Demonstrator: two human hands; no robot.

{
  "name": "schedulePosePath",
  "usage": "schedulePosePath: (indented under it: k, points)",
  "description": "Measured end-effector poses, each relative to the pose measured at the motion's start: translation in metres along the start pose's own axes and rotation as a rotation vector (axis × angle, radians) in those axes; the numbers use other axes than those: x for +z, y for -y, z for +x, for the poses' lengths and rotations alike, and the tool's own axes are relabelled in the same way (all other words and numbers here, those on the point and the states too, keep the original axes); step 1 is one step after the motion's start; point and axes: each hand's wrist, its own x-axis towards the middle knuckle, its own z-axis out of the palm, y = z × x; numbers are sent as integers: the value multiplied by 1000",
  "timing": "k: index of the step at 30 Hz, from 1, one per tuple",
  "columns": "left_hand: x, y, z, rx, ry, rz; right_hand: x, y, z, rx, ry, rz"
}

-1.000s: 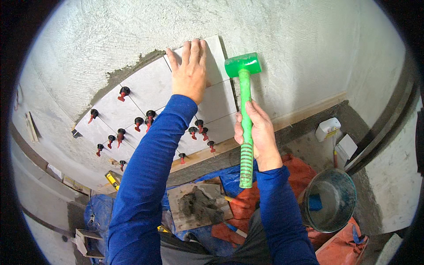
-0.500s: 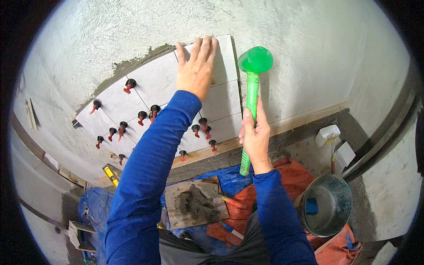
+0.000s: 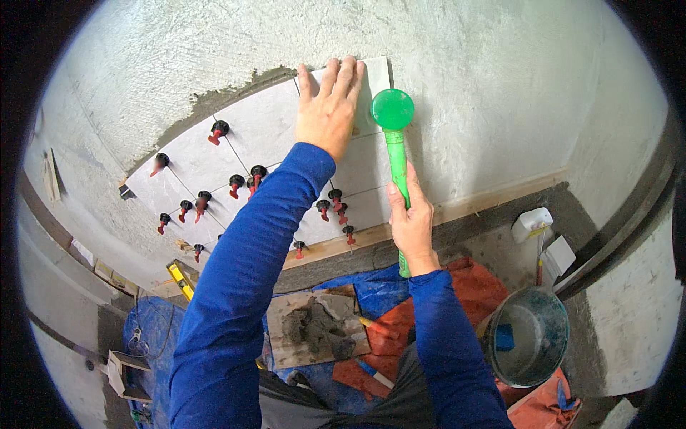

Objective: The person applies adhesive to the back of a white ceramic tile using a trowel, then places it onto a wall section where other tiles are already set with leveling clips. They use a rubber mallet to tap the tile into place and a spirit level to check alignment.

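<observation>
My right hand (image 3: 412, 222) is wrapped round the handle of a green rubber mallet (image 3: 392, 109), whose head is up by the right edge of the top wall tile (image 3: 373, 84). Flat on that pale grey tile lies my left hand (image 3: 327, 107), its fingers spread and pointing up toward the top edge. More tiles (image 3: 264, 114) sit to the left and below on the wall. Several black and red levelling clips (image 3: 219, 130) stick out of the joints between them. Grey mortar (image 3: 207, 104) shows along the upper edge of the tiles.
Below the tiles runs a wooden batten (image 3: 457, 209). On the floor are a board with mortar (image 3: 314, 325), blue sheeting (image 3: 382, 289), orange cloth (image 3: 471, 289) and a dark bucket (image 3: 532, 304) at right. A yellow spirit level (image 3: 180, 280) leans at left; a white container (image 3: 531, 223) stands far right.
The mallet head has moved left and slightly down, over the tile's right edge. My left hand stays on the tile, and the whole view has shifted a little.
</observation>
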Motion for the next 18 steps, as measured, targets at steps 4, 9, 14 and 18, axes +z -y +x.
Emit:
schedulePosePath:
  k: [4,9,14,18]
  points:
    - [0,-2,-2,-11,-20,7,-9,11,-2,135,28,109]
    - [0,-2,-3,-9,31,-22,-13,13,-2,71,-24,105]
    - [-2,-4,-5,14,-4,31,-10,10,1,156,43,66]
    - [-5,-21,-7,-91,73,-12,-9,22,7,135,-11,83]
